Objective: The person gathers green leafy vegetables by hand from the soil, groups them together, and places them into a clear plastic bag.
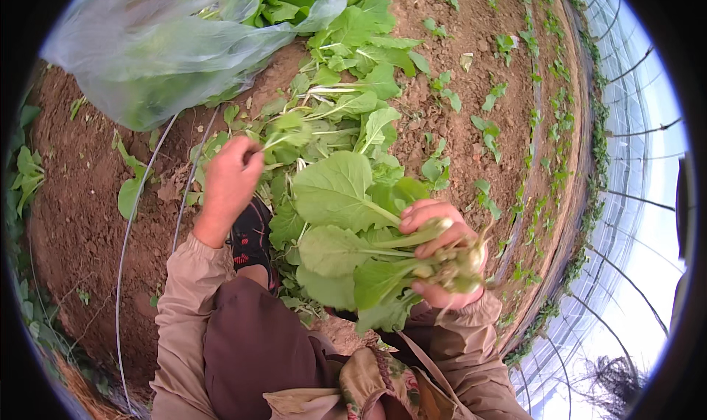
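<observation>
My right hand (460, 245) is wrapped round the root ends of a bunch of leafy greens (335, 252). Its broad green leaves spread to the left, and pale roots stick out past my fingers. Up and to the left of the bunch, my left hand (232, 181) is closed in a pinch on the stem of a single small leaf (291, 131), which is blurred. Beneath both hands lies a row of picked greens (361, 107) with white stems, strewn on the soil. My left shoe (252, 232) is just below my left hand.
A clear plastic bag (169, 59) with greens inside stands at the far left. Two thin curved rods (147, 173) cross the soil on the left. Rows of young plants (490, 133) grow on the right, beside a translucent tunnel wall (633, 118) with dark hoops.
</observation>
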`<state>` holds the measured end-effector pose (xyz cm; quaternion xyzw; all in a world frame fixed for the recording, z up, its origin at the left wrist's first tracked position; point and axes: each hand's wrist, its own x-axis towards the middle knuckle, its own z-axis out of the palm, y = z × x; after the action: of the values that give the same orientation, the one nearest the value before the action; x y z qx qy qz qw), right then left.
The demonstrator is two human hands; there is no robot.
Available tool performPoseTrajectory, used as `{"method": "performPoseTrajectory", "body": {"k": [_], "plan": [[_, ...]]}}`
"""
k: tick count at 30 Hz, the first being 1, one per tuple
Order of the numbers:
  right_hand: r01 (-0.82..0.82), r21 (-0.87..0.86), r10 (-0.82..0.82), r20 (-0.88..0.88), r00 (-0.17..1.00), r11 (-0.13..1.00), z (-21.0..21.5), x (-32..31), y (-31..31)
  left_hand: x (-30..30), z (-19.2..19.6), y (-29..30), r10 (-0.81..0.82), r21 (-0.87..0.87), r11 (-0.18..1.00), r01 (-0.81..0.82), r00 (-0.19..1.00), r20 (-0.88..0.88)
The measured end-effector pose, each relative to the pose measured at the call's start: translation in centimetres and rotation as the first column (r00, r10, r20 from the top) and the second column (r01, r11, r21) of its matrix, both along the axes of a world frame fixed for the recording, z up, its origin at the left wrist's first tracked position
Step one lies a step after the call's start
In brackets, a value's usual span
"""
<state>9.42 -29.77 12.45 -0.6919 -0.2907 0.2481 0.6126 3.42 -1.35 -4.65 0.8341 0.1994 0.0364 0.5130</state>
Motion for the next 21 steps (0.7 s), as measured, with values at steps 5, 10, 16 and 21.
{"method": "performPoseTrajectory", "body": {"k": [5, 10, 16, 21], "plan": [[0.126, 0.376, 0.05, -0.425, 0.904, 0.918, -1.1, 0.8, -1.0, -3.7, -1.4, 1.3, -0.248, 0.556, 0.757, 0.343, 0.938, -0.241], [0.157, 0.316, 0.085, -0.635, 0.768, 0.936, -2.4, 1.2, 0.2, 0.9, 6.7, -1.2, -0.23, -0.279, 0.92, 0.275, 0.955, 0.186], [0.304, 0.212, -0.034, -0.768, 0.639, 0.929, -1.9, 1.5, 2.4, 2.4, 10.2, -0.8, -0.145, -0.066, 0.978, 0.197, 0.874, 0.464], [0.202, 0.257, 0.023, -0.668, 0.744, 0.945, -2.2, 4.5, 2.7, 3.3, 9.5, 5.0, 0.328, 0.167, 0.816, -0.554, 0.68, 0.655]]}}
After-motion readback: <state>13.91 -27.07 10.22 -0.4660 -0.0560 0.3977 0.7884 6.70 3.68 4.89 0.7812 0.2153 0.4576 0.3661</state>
